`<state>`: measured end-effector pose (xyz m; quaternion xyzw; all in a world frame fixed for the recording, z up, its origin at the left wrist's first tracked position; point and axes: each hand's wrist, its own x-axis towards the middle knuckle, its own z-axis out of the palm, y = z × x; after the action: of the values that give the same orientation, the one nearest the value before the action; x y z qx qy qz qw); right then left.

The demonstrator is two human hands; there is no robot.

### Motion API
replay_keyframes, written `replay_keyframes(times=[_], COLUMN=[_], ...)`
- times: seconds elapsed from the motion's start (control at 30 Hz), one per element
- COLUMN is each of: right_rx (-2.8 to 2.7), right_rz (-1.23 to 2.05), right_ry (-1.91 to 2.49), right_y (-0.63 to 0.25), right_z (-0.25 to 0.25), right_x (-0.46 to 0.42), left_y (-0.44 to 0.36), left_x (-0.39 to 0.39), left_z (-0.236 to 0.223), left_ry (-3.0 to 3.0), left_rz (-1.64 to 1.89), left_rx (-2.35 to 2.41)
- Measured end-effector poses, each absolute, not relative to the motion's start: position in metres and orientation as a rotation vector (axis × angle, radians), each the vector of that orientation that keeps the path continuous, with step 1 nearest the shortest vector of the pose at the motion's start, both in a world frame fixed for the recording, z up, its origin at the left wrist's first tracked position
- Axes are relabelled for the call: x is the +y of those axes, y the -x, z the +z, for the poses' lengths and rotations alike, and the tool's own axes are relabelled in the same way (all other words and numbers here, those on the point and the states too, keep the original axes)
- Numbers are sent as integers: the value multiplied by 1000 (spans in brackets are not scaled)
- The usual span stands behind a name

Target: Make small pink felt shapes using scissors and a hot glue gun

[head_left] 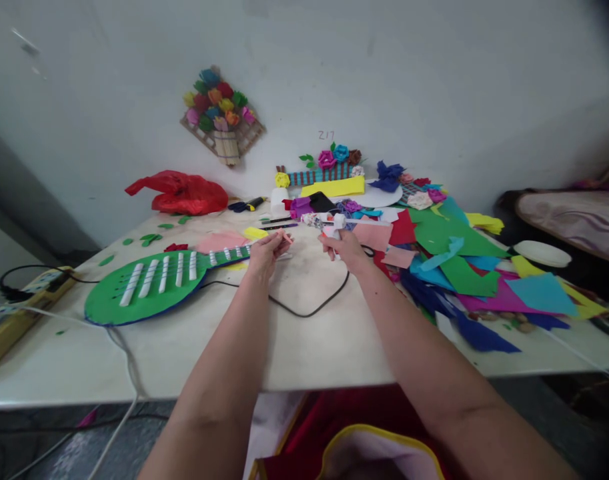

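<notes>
Left hand (268, 251) pinched on one pink scrap (285, 237); right hand (348, 249) curled round one white glue gun (339, 221)

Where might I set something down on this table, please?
One bare patch of tabletop lies between the left forearm and right forearm, in front of the black cable. Another lies between the green guitar-shaped piece and the front edge, crossed by a white cable. Coloured paper scraps crowd the right side.
</notes>
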<state>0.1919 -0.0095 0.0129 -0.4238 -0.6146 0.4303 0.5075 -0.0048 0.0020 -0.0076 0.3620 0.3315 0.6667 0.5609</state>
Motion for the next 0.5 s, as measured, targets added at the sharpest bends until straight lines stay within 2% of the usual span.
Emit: replay_keyframes(times=[0.5], right_rx=[-1653], right_rz=[999], right_ry=[1141], right_y=[-187], right_z=[17], right_x=[-15], left_y=[5], left_x=[2], left_z=[-7], left_ry=[-956], left_rz=[1559], left_rx=[894])
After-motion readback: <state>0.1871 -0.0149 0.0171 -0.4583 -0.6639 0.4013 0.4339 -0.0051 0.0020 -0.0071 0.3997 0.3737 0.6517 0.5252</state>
